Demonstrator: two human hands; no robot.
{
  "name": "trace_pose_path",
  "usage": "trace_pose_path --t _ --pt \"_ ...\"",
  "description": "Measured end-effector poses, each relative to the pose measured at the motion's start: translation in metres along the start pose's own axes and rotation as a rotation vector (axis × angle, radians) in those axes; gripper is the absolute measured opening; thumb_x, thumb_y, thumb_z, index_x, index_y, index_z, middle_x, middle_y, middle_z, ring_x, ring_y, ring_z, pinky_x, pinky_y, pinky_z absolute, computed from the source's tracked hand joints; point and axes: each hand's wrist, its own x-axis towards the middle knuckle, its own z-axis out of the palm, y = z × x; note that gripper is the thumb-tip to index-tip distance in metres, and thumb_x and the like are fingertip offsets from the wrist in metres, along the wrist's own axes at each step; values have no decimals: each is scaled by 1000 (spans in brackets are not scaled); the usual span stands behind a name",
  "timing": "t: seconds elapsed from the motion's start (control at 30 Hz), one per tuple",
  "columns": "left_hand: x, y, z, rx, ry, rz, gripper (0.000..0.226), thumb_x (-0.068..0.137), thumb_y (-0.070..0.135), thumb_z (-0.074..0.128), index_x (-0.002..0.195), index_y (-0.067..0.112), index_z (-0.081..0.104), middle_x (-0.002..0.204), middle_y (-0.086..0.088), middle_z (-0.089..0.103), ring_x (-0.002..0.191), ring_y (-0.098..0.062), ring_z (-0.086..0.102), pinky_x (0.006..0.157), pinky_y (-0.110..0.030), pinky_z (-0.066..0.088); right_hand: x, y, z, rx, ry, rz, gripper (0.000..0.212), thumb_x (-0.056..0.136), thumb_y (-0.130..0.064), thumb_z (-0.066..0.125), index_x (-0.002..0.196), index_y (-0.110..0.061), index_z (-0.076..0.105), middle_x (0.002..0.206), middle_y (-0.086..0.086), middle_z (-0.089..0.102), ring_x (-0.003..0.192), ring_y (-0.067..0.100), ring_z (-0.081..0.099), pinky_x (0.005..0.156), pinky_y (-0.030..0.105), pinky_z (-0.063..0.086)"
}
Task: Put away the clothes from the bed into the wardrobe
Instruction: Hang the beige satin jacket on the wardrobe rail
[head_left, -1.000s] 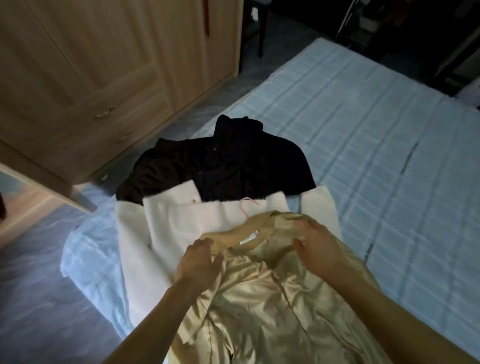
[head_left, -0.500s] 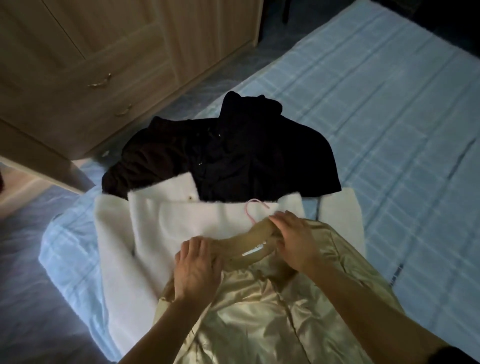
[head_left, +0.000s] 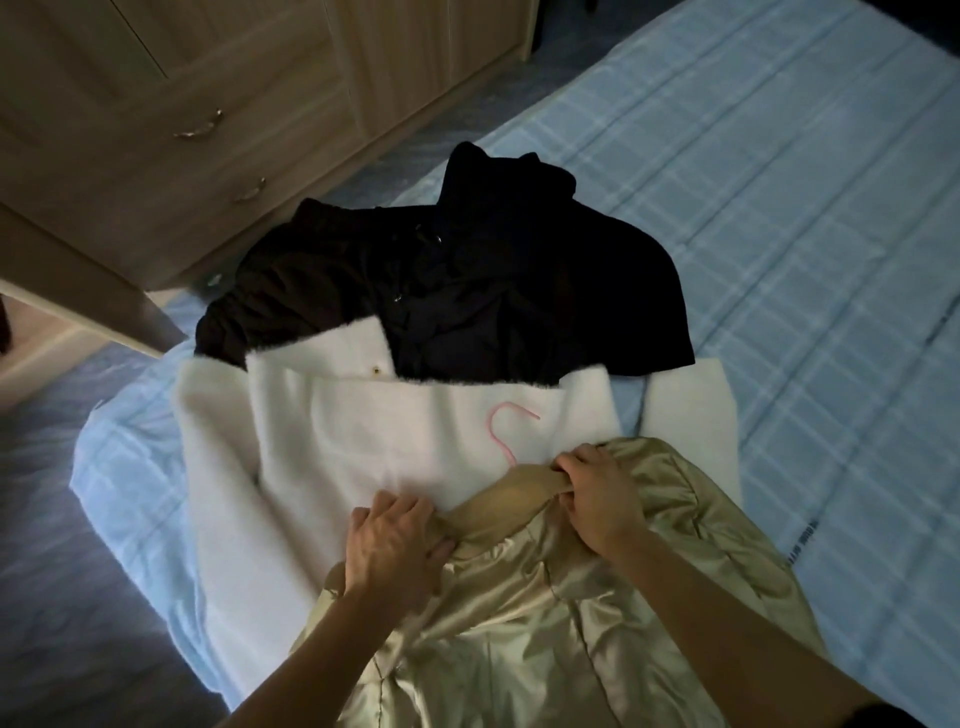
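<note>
A shiny gold jacket (head_left: 561, 623) lies nearest me on the bed, over a white fleecy coat (head_left: 363, 441). A pink hanger hook (head_left: 501, 423) sticks out beyond the gold jacket's collar, resting on the white coat. My left hand (head_left: 392, 545) grips the collar's left side. My right hand (head_left: 597, 493) grips the collar at its right, fingers curled round the fabric. A black jacket (head_left: 467, 291) lies farther away, partly under the white coat. The wooden wardrobe (head_left: 182, 104) stands at the upper left, doors closed.
The bed (head_left: 779, 260) has a light blue checked cover and stretches to the right and far side. A narrow strip of blue-grey floor (head_left: 62, 597) runs between bed and wardrobe. Two metal drawer handles (head_left: 200, 127) show on the wardrobe's lower part.
Both hands closed on the gold jacket's collar and bunched it. The pink hanger hook now shows more fully. The view tilted down and closer.
</note>
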Motion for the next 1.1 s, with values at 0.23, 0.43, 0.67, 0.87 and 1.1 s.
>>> trace_pose_path --t 0.23,0.43,0.67,0.87,1.1 --pt "-17 20 12 -10 -135 151 54 81 63 23 104 34 62 101 18 57 107 -9 48 95 -36 29 -12 6 4 -95 -76 22 32 94 -27 54 126 -25 51 121 -3 60 117 20 51 100 34 38" --pt "-31 30 18 21 -2 172 20 65 46 62 82 36 65 78 17 61 85 -12 62 83 -35 48 -30 7 -5 -92 -27 52 25 92 -24 55 116 -20 54 109 1 62 104 23 58 90 37 41" --pt "-21 29 -22 -114 297 179 29 65 20 79 89 23 63 89 6 57 84 -20 54 67 -38 53 -46 7 -55 114 96 52 30 84 -14 61 113 -21 56 104 2 61 86 25 62 73 34 47" --pt "-40 35 -80 -83 490 330 36 59 22 81 90 22 62 92 5 58 87 -17 49 51 -30 44 -91 -13 -107 198 306 48 28 82 -8 63 109 -15 63 99 5 63 79 27 62 65 31 37" --pt "-115 45 -137 -165 638 354 41 70 34 62 109 25 52 105 8 53 95 -15 49 48 -35 51 -176 -47 -169 253 520 -48 23 85 -12 59 106 -22 61 95 -2 62 81 16 59 71 42 52"
